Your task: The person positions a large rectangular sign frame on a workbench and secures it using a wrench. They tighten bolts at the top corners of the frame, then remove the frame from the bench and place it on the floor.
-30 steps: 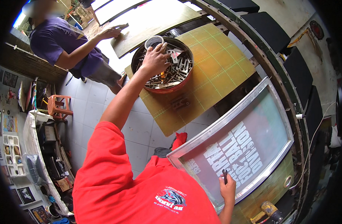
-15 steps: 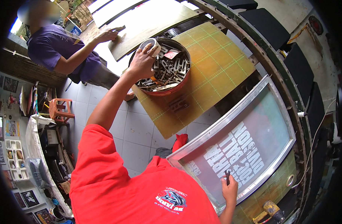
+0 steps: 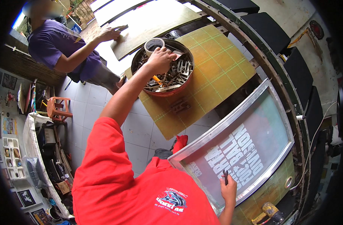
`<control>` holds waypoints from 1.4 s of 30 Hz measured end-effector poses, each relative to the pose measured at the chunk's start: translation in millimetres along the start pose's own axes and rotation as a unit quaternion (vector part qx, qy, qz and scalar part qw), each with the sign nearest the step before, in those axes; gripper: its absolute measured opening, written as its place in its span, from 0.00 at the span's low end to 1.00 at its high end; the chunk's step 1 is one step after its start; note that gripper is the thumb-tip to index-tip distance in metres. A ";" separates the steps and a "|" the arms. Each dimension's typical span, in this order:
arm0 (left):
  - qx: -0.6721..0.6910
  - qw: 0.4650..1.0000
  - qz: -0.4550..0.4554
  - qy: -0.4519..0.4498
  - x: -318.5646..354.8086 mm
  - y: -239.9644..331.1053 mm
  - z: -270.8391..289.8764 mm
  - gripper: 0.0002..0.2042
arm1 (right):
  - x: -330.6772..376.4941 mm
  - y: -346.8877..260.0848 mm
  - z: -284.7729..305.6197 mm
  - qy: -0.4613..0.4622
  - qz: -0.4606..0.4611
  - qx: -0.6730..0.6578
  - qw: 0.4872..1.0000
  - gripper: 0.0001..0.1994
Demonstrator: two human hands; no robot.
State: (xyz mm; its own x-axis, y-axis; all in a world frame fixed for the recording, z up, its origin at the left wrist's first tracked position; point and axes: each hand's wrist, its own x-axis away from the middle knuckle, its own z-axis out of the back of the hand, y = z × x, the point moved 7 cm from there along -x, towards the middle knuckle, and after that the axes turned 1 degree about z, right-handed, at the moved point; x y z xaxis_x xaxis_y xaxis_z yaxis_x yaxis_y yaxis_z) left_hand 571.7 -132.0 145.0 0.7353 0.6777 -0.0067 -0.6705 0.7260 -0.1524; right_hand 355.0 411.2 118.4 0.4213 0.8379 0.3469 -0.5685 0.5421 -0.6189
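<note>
My left hand reaches into a round red bucket full of metal hinges, brackets and loose hardware. Its closed fingertips pinch the edge of a small flat red-and-silver piece on top of the heap. Beside its knuckles, a roll of tape leans among the hardware near the bucket's far rim. At the lower right my right hand is closed around a dark open-ended wrench, jaw end up, above a metal-framed printing screen with white lettering.
The bucket stands on a yellow-brown board with green grid lines. A yellow-and-grey power tool and another tape roll lie at the lower right. A co-worker in a purple shirt stands at the far left, near an orange stool.
My left hand has let go of the tape roll, leaving it in the bucket, and shifted right and slightly nearer to the red-and-silver piece. My right hand still holds the wrench.
</note>
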 end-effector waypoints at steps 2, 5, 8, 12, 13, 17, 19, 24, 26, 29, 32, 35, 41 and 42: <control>-0.003 1.000 -0.018 -0.005 5.5 -6.7 -1.4 0.21 | 1.4 -3.7 -0.8 -0.017 -0.025 0.000 1.000 0.09; 0.005 1.000 -0.007 0.014 10.4 -11.2 -10.2 0.22 | 2.4 -5.1 -6.0 -0.039 -0.036 0.004 0.999 0.10; -0.001 1.000 -0.004 0.010 14.0 -4.3 -5.1 0.23 | 2.1 -6.5 -9.0 -0.042 -0.028 0.008 0.999 0.10; 0.057 0.998 0.014 0.001 11.6 -3.6 8.6 0.20 | 2.3 -16.1 -6.1 -0.045 -0.039 0.005 0.998 0.10; 0.070 0.997 0.003 0.016 10.8 -4.8 10.8 0.15 | 3.1 -16.4 -5.4 -0.043 -0.039 0.006 0.998 0.11; 0.004 0.999 -0.028 -0.019 15.2 -2.4 10.8 0.10 | 8.9 -12.2 -3.0 -0.035 -0.043 0.005 0.998 0.11; 0.041 0.999 0.005 -0.022 9.5 -6.6 5.2 0.09 | 11.5 -8.5 -3.6 -0.023 -0.032 -0.002 0.999 0.10; 0.138 0.982 -0.086 0.092 -1.4 -2.8 2.1 0.15 | 8.9 -8.9 -9.3 -0.004 0.016 -0.029 0.999 0.10; 0.089 0.991 -0.095 0.027 -9.7 6.9 -6.1 0.21 | 7.1 -12.0 -8.6 -0.008 0.006 -0.029 1.000 0.10; 0.076 0.994 -0.077 -0.012 -17.1 12.0 -4.6 0.21 | 7.6 -10.7 -6.6 -0.005 0.006 -0.026 1.000 0.10; 0.023 0.999 -0.035 -0.022 -19.1 4.1 -11.2 0.21 | 10.7 -7.9 -4.4 -0.006 -0.010 -0.023 1.000 0.10; 0.039 0.997 -0.057 -0.030 -17.8 1.2 -14.0 0.19 | 15.4 -2.3 -4.2 0.001 -0.016 -0.030 0.999 0.10; -0.018 0.995 -0.082 -0.051 -27.1 3.0 -15.4 0.10 | 19.4 4.8 -5.9 0.017 0.005 -0.035 0.999 0.09; -0.005 0.994 -0.082 -0.068 -26.0 -2.0 -16.5 0.11 | 19.6 5.0 -5.5 0.017 0.003 -0.037 0.999 0.09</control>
State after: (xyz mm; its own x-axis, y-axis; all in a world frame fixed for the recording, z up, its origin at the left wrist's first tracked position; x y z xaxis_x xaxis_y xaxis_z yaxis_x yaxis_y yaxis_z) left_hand 555.5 -153.1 129.1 0.8148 0.5595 0.1521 -0.5406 0.8279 -0.1493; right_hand 364.3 429.9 118.2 0.4428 0.8373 0.3206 -0.5180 0.5307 -0.6708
